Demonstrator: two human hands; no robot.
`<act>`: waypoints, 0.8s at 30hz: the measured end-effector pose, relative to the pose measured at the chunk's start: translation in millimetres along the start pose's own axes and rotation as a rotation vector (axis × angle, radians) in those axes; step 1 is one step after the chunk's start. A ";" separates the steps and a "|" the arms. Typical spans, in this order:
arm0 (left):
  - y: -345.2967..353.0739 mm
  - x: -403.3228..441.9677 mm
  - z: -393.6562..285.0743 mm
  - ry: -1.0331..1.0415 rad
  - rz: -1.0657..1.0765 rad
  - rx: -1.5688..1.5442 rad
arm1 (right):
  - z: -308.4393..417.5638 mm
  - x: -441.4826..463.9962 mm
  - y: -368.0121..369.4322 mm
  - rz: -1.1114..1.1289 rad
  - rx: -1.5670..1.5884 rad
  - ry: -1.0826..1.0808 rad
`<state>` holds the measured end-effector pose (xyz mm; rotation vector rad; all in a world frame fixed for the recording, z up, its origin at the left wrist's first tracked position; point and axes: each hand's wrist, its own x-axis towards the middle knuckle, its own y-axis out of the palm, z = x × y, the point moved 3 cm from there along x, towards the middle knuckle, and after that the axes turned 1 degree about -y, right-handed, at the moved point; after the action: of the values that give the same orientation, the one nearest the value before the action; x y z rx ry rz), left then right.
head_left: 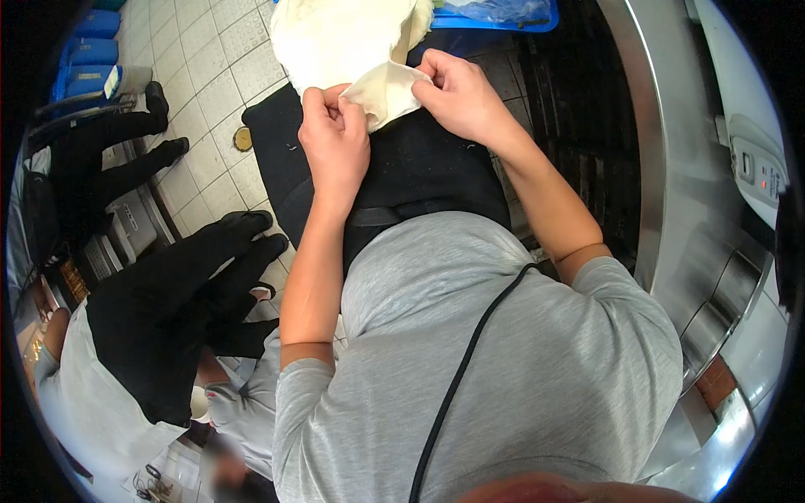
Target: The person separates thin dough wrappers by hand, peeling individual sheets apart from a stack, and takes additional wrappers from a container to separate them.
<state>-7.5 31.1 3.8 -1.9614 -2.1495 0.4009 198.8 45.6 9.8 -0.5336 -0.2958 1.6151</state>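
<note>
Blue tray (pixel 543 23) nr white sheet (pixel 381 90) pinched btwn both hands (pixel 335 134).

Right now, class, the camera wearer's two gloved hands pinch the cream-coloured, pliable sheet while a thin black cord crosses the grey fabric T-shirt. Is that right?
Not quite: the head view shows the left hand and right hand are bare, not gloved. They do pinch the cream-coloured, pliable sheet, and the thin black cord crosses the grey fabric T-shirt.
</note>
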 end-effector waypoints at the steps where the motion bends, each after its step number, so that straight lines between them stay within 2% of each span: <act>1: -0.6 0.2 0.4 0.010 -0.011 0.003 | 0.2 0.0 0.2 -0.015 0.009 -0.032; 5: -3.8 2.5 -9.1 0.069 0.073 -0.005 | 9.6 -5.5 4.8 -0.017 0.052 -0.152; 7: -2.5 3.7 -22.2 0.238 0.150 0.179 | 16.8 -8.1 5.9 0.001 0.022 -0.374; 8: -3.5 6.2 -21.1 0.239 0.150 0.179 | 18.7 -8.4 4.9 0.001 0.022 -0.374; 10: -4.8 9.1 -30.2 0.635 0.076 0.330 | 23.9 -9.4 3.0 0.121 -0.017 -0.433; 11: -5.7 9.3 -31.6 0.636 0.077 0.329 | 20.8 -8.3 0.8 0.120 -0.018 -0.433; 13: -8.2 6.7 -40.5 0.647 0.132 0.347 | 7.5 -4.9 3.4 0.305 0.201 -0.237; 14: -10.2 4.6 -40.9 0.645 0.128 0.350 | 7.0 -5.6 7.9 0.310 0.202 -0.239; 16: -9.6 3.5 -36.6 0.499 0.225 0.247 | 7.2 -5.4 12.7 0.220 0.685 -0.174; 18: -4.4 0.4 -32.4 0.481 0.215 0.211 | 8.7 -4.0 8.1 0.199 0.671 -0.169; 20: -1.0 -0.2 -32.2 0.464 0.205 0.177 | 10.9 -3.4 3.0 0.215 0.340 -0.171; 24: -3.8 0.1 -32.5 0.376 0.162 0.121 | 13.1 -4.7 1.6 0.253 0.369 -0.172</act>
<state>-0.3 32.9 35.7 -1.9648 -1.7043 0.1640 191.0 42.3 21.0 -0.1530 -0.0530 1.9117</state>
